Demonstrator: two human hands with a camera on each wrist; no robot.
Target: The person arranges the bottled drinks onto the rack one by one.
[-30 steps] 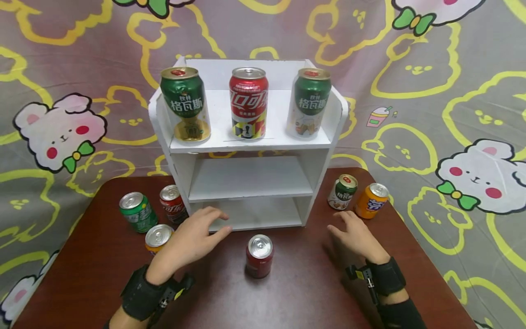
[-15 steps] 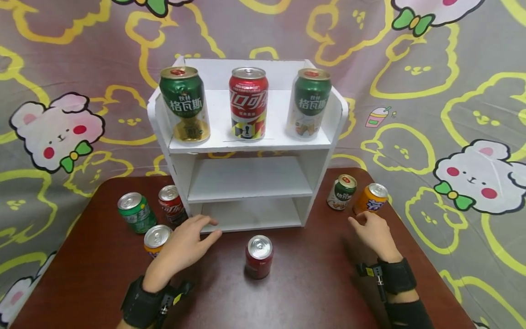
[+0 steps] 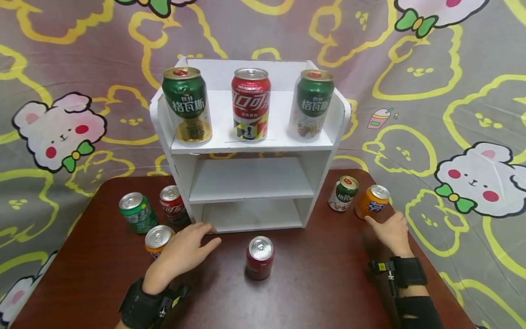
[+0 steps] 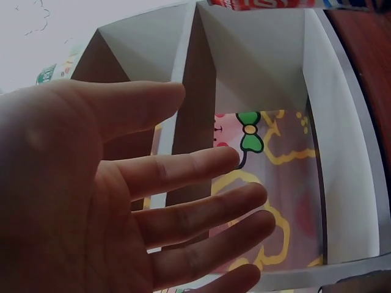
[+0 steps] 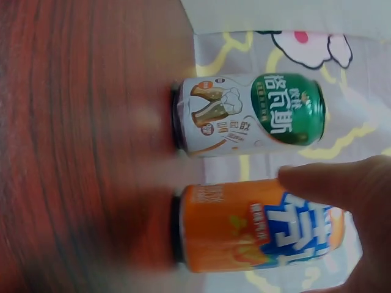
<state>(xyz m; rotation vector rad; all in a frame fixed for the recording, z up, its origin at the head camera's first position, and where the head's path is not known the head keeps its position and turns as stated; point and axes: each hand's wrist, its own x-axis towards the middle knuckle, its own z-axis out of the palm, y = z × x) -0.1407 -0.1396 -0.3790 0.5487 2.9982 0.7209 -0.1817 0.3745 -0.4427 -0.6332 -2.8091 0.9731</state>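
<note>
My left hand (image 3: 178,253) hovers before the lower left corner of the white shelf (image 3: 250,178), its fingers extended and nothing in them. Beside it stands an orange soda can (image 3: 158,240), partly hidden by the hand. On the right, my right hand (image 3: 392,233) is close to another orange soda can (image 3: 371,202). The right wrist view shows the thumb in front of this can (image 5: 256,226); whether it touches cannot be told. A green-and-white kvass can (image 3: 343,194) stands just left of that can. A dark red can (image 3: 260,258) is upright between the hands.
On the top shelf stand a green-and-gold can (image 3: 188,105), a red cola can (image 3: 250,105) and a green-and-white can (image 3: 312,105). A green can (image 3: 139,214) and a red cola can (image 3: 173,205) stand left of the shelf. Patterned cloth (image 3: 411,114) hangs behind the table.
My right hand has moved rightward, from in front of the kvass can to beside the orange soda can. The left hand has drawn back slightly to the left. The cans stay in place.
</note>
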